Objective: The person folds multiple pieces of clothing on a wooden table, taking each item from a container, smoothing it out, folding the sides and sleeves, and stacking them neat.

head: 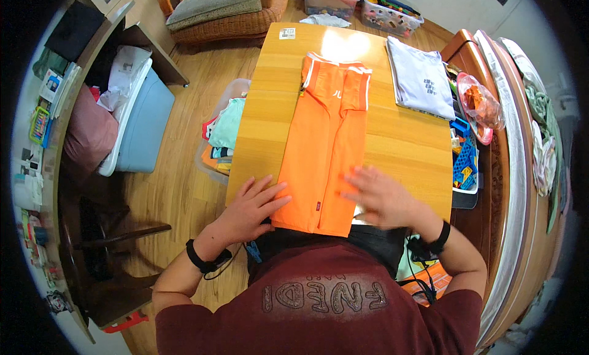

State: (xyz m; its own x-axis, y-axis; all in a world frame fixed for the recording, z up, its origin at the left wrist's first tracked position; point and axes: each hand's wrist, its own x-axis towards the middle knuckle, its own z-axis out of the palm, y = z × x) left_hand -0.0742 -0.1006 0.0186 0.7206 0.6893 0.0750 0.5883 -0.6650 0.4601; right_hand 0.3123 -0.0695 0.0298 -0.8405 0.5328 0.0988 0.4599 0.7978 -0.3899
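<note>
An orange short-sleeved shirt (306, 152) lies lengthwise on the wooden table (257, 102), its sides folded inward. The white-trimmed sleeves are at the far end, and the hem hangs slightly past the near table edge. My left hand (253, 208) is spread at the near left edge of the shirt, fingertips on the cloth. Blurred by motion, my right hand (384, 196) is over the near right edge with its fingers apart; whether it touches the cloth I cannot tell. Neither hand grips anything.
A folded pale shirt (421, 77) lies at the table's far right corner. Left of the table, a clear bin (230, 95) holds clothes. Close on the right are a tub of plastic building pieces (464, 157) and a bed (515, 171). A wicker chair (225, 28) stands beyond.
</note>
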